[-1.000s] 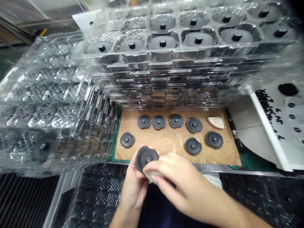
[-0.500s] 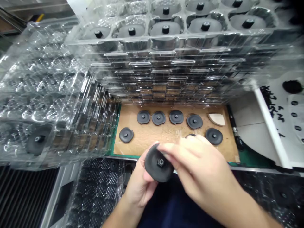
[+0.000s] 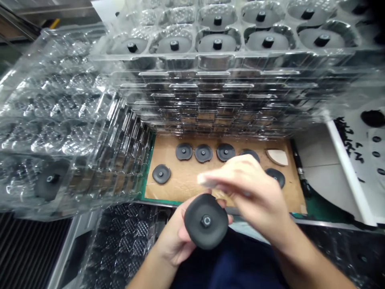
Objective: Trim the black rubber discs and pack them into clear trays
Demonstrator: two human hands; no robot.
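- Your left hand [image 3: 170,245] is cupped, fingers curled behind a black rubber disc [image 3: 207,233], holding it up near you with its centre stud facing the camera.
- Your right hand [image 3: 249,192] is raised just beyond that disc, above the board, fingers loosely bent and blurred, with nothing visible in its grip.
- Six more discs [image 3: 203,153] show on the wooden board [image 3: 177,186], two of them partly behind your right hand; any others there are hidden.
- Far of the board, the top of the stacked clear trays [image 3: 216,78] has discs in its visible pockets.
- A pale wedge [image 3: 277,157] lies at the board's far right.
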